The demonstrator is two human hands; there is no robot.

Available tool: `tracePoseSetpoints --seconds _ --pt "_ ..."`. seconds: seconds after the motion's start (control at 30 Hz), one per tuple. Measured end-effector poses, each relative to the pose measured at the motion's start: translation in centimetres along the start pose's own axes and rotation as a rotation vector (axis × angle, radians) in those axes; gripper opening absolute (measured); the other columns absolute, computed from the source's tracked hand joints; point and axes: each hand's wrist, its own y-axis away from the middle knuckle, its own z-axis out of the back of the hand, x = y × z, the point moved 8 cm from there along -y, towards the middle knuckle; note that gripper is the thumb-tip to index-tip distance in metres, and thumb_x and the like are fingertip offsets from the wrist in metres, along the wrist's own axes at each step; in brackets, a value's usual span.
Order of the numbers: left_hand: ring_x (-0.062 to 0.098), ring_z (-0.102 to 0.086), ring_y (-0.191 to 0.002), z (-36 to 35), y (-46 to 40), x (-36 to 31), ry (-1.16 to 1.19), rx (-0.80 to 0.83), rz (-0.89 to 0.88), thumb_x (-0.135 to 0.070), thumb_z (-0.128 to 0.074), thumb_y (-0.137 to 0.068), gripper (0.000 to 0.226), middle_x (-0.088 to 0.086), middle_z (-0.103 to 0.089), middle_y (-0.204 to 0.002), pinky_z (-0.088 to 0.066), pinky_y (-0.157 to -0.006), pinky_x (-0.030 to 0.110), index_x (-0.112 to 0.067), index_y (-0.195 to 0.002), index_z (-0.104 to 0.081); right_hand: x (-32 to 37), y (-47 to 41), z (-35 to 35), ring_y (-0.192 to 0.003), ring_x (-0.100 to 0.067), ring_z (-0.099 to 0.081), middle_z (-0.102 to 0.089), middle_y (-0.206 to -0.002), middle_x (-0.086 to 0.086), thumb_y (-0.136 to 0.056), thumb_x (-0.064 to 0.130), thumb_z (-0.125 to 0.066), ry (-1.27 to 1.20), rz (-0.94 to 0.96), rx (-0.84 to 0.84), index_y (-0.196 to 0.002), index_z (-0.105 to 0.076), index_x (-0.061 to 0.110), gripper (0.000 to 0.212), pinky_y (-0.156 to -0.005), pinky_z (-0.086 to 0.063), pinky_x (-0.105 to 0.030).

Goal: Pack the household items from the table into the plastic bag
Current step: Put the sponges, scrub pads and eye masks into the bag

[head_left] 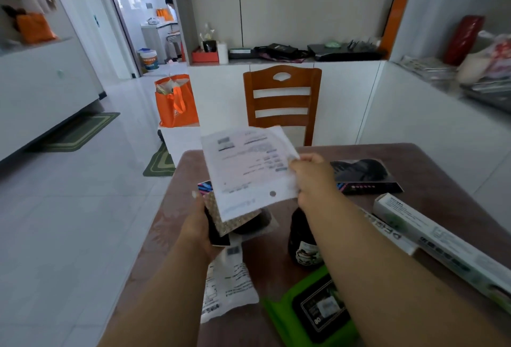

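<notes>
My right hand (pixel 311 178) pinches the right edge of a white printed flat packet (pixel 246 169) and holds it up above the brown table (pixel 414 164). My left hand (pixel 197 225) grips a black carded package (pixel 237 222) with a gold patterned backing, partly hidden under the white packet. On the table lie a white printed pouch (pixel 228 280), a dark bottle (pixel 302 238), a green wipes pack (pixel 312 310), a second black carded package (pixel 365 176) and two long white boxes (pixel 439 238). No plastic bag is plainly in view.
A wooden chair (pixel 282 97) stands at the table's far side. An orange tote bag (pixel 177 101) sits on a low white stand to the left. White cabinets run behind and along the right. A person sits in the far room (pixel 171 28).
</notes>
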Motion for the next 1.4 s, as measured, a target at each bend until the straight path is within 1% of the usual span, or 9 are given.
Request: tracePoseSetpoints --seconds 0.13,0.27,0.37,0.6,0.9,1.03,1.17,1.3,1.4 --pt "0.044 -0.063 -0.109 -3.3 0.0 0.7 0.008 0.073 0.044 -0.070 -0.046 -0.082 0.072 0.021 -0.069 -0.118 -0.053 -0.084 0.061 -0.016 -0.126 -0.063 -0.8 -0.4 2.0 -0.078 -0.019 -0.057 -0.062 -0.097 -0.004 -0.090 0.015 -0.058 0.370 0.130 -0.073 -0.078 -0.050 0.022 0.015 -0.058 -0.042 -0.026" --pt "0.030 -0.074 -0.062 -6.0 -0.9 1.4 -0.275 -0.012 -0.025 -0.014 -0.052 -0.095 0.018 0.015 -0.077 -0.076 -0.059 -0.046 0.041 -0.007 -0.108 -0.062 0.1 -1.8 3.7 -0.077 -0.020 -0.055 -0.059 -0.084 0.000 -0.089 0.026 -0.055 0.519 0.193 -0.011 -0.081 -0.057 0.020 0.011 -0.057 -0.040 -0.026" --pt "0.029 -0.074 -0.060 -7.0 -2.2 2.0 -0.292 0.005 -0.042 -0.011 -0.051 -0.096 0.015 0.012 -0.077 -0.074 -0.058 -0.045 0.040 -0.010 -0.105 -0.062 0.9 -4.6 6.4 -0.087 -0.020 -0.057 -0.063 -0.096 -0.003 -0.095 0.037 -0.048 0.546 0.222 -0.070 -0.104 -0.063 0.013 0.030 -0.074 -0.045 -0.030" --pt "0.031 -0.075 -0.066 -8.0 -6.1 4.0 -0.290 0.059 -0.022 -0.014 -0.054 -0.094 0.019 0.014 -0.078 -0.083 -0.059 -0.050 0.044 -0.012 -0.111 -0.063 -1.0 -13.8 13.9 -0.090 -0.031 -0.062 -0.068 -0.111 -0.016 -0.089 0.028 -0.057 0.860 0.079 -0.292 -0.111 -0.063 0.003 0.034 -0.068 -0.048 -0.030" --pt "0.031 -0.075 -0.066 -8.4 -11.1 5.2 -0.329 0.064 -0.007 -0.015 -0.056 -0.093 0.017 0.015 -0.078 -0.084 -0.060 -0.051 0.046 -0.012 -0.107 -0.066 -4.9 -22.1 17.8 -0.144 -0.031 -0.021 -0.018 -0.158 -0.011 -0.064 0.060 -0.073 1.100 -0.371 -0.385 -0.153 -0.006 0.009 0.122 -0.114 -0.022 -0.046" --pt "0.031 -0.075 -0.066 -8.3 -11.5 5.5 -0.345 0.043 -0.007 -0.016 -0.056 -0.093 0.017 0.015 -0.077 -0.085 -0.060 -0.053 0.045 -0.011 -0.107 -0.065 -7.5 -26.0 19.2 -0.136 -0.031 -0.033 -0.031 -0.152 -0.010 -0.044 0.069 -0.078 1.068 -0.509 -0.340 -0.152 -0.011 0.012 0.139 -0.113 -0.028 -0.046" --pt "0.031 -0.074 -0.064 -7.6 -10.8 5.4 -0.345 -0.012 0.004 -0.018 -0.058 -0.092 0.017 0.015 -0.077 -0.084 -0.060 -0.052 0.046 -0.011 -0.106 -0.065 -6.9 -26.3 18.6 -0.141 -0.031 -0.033 -0.027 -0.156 -0.011 -0.070 0.069 -0.061 1.160 -0.344 -0.246 -0.153 -0.012 0.014 0.112 -0.112 -0.033 -0.042" --pt "0.029 -0.073 -0.057 -7.5 -9.3 4.8 -0.367 -0.068 -0.005 -0.017 -0.058 -0.092 0.013 0.014 -0.077 -0.075 -0.059 -0.047 0.043 -0.012 -0.103 -0.064 -2.3 -20.6 16.4 -0.109 -0.026 -0.057 -0.057 -0.120 -0.016 -0.097 0.021 -0.050 0.817 -0.048 -0.227 -0.134 -0.049 0.002 0.041 -0.090 -0.045 -0.030" --pt "0.028 -0.073 -0.054 -7.8 -7.9 4.3 -0.413 -0.102 0.008 -0.016 -0.059 -0.092 0.013 0.013 -0.076 -0.071 -0.058 -0.044 0.040 -0.010 -0.102 -0.064 3.8 -15.8 15.6 -0.092 -0.022 -0.058 -0.062 -0.103 -0.011 -0.091 0.015 -0.061 0.408 0.336 -0.283 -0.112 -0.058 0.002 0.025 -0.073 -0.040 -0.027"
